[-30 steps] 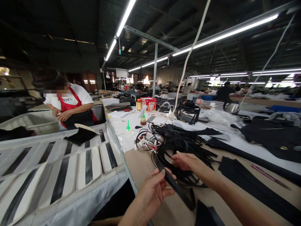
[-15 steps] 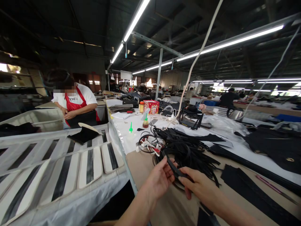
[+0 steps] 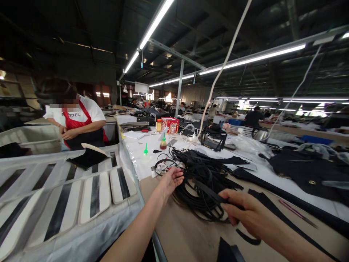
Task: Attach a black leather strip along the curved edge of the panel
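Black strap, prob. leather or synth., is pinched btwn thumb & fingers of the R grip, running up-left over the coil of thin dark strips; can't tell where its far end lies. L grip is loosely uncurled at the coil's left edge, apparently holding nothing; contact w/ the coil unclear.

Handling, est.: light, bendy lengthwise, stiffer across its width, maybe a bit slick; tough, but apt to snag in the strips. Best hold: by the flat faces, nr the end, w/ the other grip steadying the coil.

Next out: heap of strips behind, white-&-red tangle to its left, brown sheet under the coil, on the table. R side: pinkish tool nr a long black piece. Farther back: small bottle w/ green tip, red box. Far L: co-worker in red apron, beyond striped panels.
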A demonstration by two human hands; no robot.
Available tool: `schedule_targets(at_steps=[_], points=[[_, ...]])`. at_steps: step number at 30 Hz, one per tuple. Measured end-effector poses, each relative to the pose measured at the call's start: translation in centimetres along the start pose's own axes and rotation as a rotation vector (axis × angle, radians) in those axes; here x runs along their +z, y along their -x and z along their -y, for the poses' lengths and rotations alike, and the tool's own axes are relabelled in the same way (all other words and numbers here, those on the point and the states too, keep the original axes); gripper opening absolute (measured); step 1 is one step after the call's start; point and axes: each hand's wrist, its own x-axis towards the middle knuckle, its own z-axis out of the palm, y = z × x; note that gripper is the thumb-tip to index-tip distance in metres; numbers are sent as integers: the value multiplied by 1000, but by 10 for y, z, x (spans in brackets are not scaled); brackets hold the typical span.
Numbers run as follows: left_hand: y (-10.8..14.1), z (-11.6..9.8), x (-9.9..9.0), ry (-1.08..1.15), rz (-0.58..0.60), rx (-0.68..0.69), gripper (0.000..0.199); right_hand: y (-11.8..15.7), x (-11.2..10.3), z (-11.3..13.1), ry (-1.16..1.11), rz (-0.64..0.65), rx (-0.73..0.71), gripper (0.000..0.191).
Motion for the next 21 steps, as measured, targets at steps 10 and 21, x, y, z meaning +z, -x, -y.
schedule_targets(at_steps=[10, 21], points=[[130, 28, 55, -130, 443, 101, 48, 22, 19, 17, -183, -41, -103, 32], [159, 39, 79, -256, 268, 338, 37, 55, 28, 25, -119, -235, -90, 33]])
